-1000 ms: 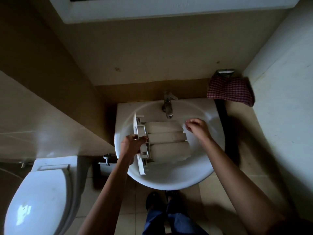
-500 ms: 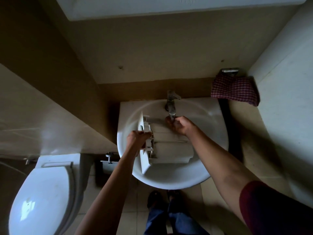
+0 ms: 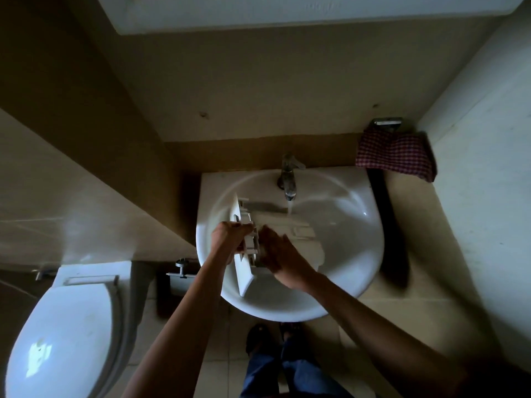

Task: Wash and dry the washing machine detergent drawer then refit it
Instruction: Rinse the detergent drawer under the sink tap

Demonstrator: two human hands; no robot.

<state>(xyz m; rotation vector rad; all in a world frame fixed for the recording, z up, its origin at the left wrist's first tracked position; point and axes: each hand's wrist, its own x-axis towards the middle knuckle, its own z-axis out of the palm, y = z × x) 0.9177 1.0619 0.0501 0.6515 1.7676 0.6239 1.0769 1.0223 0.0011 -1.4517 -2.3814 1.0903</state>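
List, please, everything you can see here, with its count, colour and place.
drawer: one, white, in the basin under the tap
basin: one, white, against the back wall
tap: one, metal, behind the basin, running
cloth: one, red check, hung on the wall right of the basin
toilet: one, white, lid down, lower left
legs: two, blue trousers, below the basin
left hand: one, grips the drawer's front end
right hand: one, rests on the drawer

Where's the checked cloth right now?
Head view, upper right: the cloth hangs below a metal holder on the wall, right of the tap and just past the sink's back right corner.
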